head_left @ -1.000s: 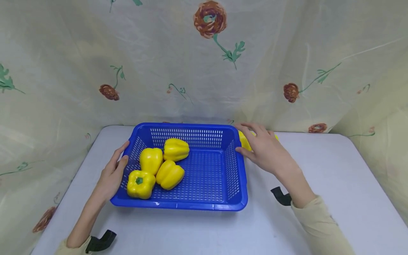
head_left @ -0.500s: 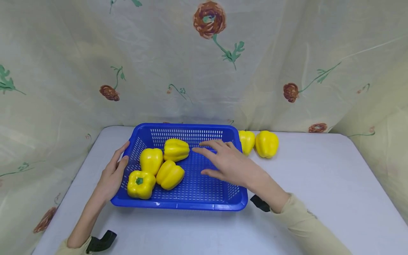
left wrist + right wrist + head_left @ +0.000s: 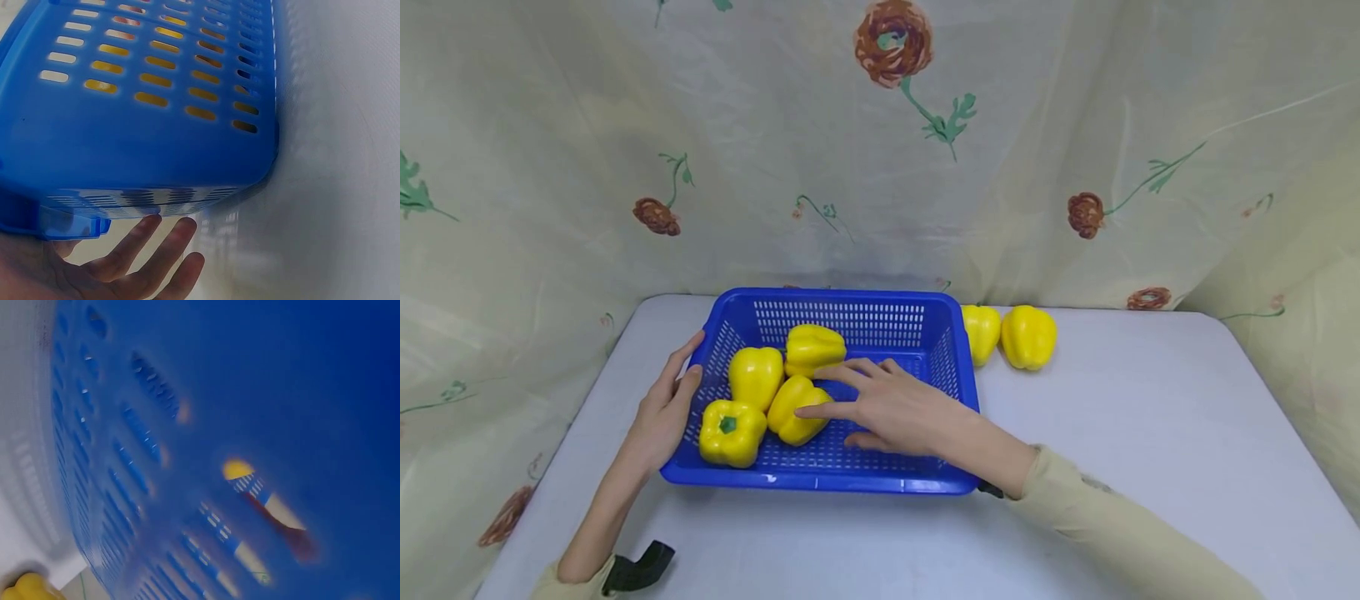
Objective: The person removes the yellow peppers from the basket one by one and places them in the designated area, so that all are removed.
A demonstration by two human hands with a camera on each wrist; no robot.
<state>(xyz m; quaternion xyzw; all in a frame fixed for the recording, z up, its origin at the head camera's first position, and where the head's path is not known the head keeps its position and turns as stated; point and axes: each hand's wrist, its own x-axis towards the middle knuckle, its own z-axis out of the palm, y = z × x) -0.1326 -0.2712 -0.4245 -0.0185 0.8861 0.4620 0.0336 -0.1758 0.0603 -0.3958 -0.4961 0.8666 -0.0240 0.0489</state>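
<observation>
A blue plastic basket with slotted walls stands on the table. Several yellow bell peppers lie in its left half, one with its green stem facing me. My left hand rests against the basket's left side at the rim; in the left wrist view its fingers are spread loosely along the outer wall. My right hand reaches over the right rim into the basket, fingers extended. Its index finger overlaps the bell pepper nearest to it. The basket wall mostly hides this hand in the right wrist view.
Two more yellow bell peppers sit on the table outside the basket's right wall, one partly behind the rim, the other bell pepper in full view. A flowered curtain hangs behind the white table.
My right hand has moved left from the bell peppers outside the basket to those inside, uncovering the two outside. My left hand and the basket have stayed in place.
</observation>
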